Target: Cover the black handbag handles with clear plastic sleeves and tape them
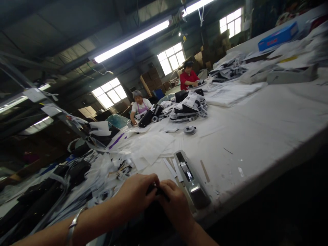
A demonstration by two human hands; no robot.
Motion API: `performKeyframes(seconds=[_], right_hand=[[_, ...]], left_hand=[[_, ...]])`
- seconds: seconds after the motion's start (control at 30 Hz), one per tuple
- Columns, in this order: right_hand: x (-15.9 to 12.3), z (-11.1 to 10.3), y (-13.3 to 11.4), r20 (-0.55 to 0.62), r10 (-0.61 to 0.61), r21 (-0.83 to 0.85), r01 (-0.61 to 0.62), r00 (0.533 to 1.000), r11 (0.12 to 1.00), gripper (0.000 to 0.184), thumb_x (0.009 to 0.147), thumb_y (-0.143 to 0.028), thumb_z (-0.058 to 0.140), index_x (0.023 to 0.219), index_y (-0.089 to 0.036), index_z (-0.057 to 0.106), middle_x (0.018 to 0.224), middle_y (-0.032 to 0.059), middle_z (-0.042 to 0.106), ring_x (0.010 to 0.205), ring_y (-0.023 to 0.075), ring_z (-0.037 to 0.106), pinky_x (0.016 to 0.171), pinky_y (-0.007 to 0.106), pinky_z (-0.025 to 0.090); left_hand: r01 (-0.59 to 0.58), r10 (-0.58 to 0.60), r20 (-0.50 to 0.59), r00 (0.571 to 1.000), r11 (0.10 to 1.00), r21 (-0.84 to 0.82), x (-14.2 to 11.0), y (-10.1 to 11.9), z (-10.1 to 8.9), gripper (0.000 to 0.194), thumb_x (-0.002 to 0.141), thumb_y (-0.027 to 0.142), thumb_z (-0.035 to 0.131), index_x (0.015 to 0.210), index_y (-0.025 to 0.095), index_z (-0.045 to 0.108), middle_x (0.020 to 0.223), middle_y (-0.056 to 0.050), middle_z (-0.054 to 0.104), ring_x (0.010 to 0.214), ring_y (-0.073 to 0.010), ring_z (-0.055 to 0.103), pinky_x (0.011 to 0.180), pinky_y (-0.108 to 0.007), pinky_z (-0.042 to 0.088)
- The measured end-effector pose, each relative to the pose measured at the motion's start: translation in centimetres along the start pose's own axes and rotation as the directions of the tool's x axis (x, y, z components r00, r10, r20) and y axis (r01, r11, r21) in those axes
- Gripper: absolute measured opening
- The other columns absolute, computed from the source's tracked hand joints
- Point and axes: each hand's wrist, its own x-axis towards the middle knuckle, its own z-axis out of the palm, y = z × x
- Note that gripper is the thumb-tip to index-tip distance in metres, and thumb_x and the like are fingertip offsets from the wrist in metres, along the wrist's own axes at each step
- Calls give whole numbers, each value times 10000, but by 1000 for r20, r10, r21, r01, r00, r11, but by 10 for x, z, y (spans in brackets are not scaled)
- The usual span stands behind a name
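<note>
My left hand [142, 192], with a silver bangle [73, 223] on its wrist, is closed on the upper edge of a black item [153, 218]. Pressed close beside it, my right hand [176, 201] grips the same edge, fingers curled over the top. The item looks like dark fabric or soft leather; its lower part fades into shadow, so its kind cannot be told. Just beyond my right hand, a grey tape dispenser [192, 181] stands near the table's front edge. Thin paper strips [170, 167] lie to its left.
White sheets [153, 147] spread over the white table [256, 130]. Farther back are a tape roll [189, 130] and a heap of black and white pieces [189, 106]. Black pieces and clear wrapping [99, 174] crowd the left. Two people work across the table; a blue box [278, 36] sits far right.
</note>
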Motion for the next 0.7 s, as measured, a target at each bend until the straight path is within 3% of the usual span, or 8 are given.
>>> performKeyframes(seconds=[0.2,0.37,0.53,0.7], right_hand=[[-4,3,-3,-4,-1,-14,1,1000,1000,386,746,-17,735,1056,-238,672,992,31,704,953,233,657,850,339,539],[-8,2,-3,-14,44,8,-44,999,999,377,767,-31,727,1080,-236,675,1026,33,701,986,229,651,894,342,527],[-7,-13,-10,-7,138,44,-137,990,990,320,776,-80,736,1047,-248,710,999,27,715,985,232,648,901,344,515],[-6,-27,-15,92,253,111,-262,963,959,331,722,-44,725,971,-258,767,987,17,712,990,211,640,931,320,482]], left_hand=[[23,-23,4,1000,996,-91,-2,-11,6,201,795,285,595,964,243,697,921,-43,769,888,-242,698,747,-294,467],[-8,8,0,1000,999,-33,2,-12,17,207,827,284,580,1012,240,660,942,-58,763,900,-267,700,763,-329,480],[-78,78,-4,997,992,-98,-3,-19,22,306,880,354,588,1171,273,637,1061,-56,763,974,-260,702,849,-329,495],[-138,138,-11,990,990,-31,-7,-26,32,395,809,423,711,1187,320,670,1130,-37,747,1005,-286,701,856,-332,509]])
